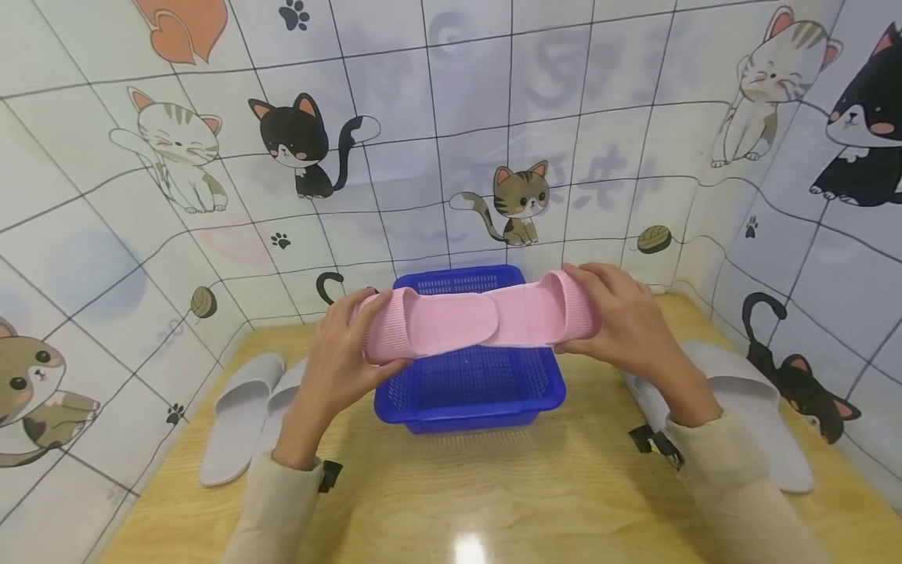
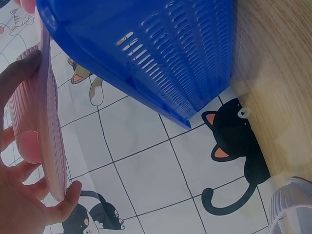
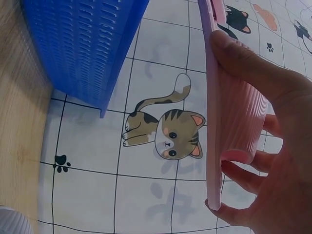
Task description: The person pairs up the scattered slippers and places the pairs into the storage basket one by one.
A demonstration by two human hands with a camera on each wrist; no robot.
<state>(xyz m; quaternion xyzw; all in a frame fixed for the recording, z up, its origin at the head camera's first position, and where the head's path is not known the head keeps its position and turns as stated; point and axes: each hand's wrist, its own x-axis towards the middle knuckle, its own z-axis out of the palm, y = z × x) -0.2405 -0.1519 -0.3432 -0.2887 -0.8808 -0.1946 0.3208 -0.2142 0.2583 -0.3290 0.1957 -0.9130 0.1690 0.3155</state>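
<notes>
Two pink slippers are held up above a blue plastic basket [image 1: 465, 419], their heel ends overlapping in the middle. My left hand [image 1: 343, 345] grips the left pink slipper [image 1: 451, 323] round its ribbed toe strap. On the other side, my right hand [image 1: 623, 317] holds the right pink slipper [image 1: 528, 315] by its strap end. In the left wrist view the slipper sole [image 2: 52, 131] stands on edge between thumb and fingers. The right wrist view shows the thumb on one edge of the other slipper [image 3: 214, 131] and fingers round the strap.
A pair of pale grey slippers [image 1: 239, 423] lies on the wooden table [image 1: 479, 486] at the left. More grey slippers [image 1: 754, 423] lie at the right, partly behind my right forearm. A cat-patterned wall [image 1: 437, 141] stands close behind the basket.
</notes>
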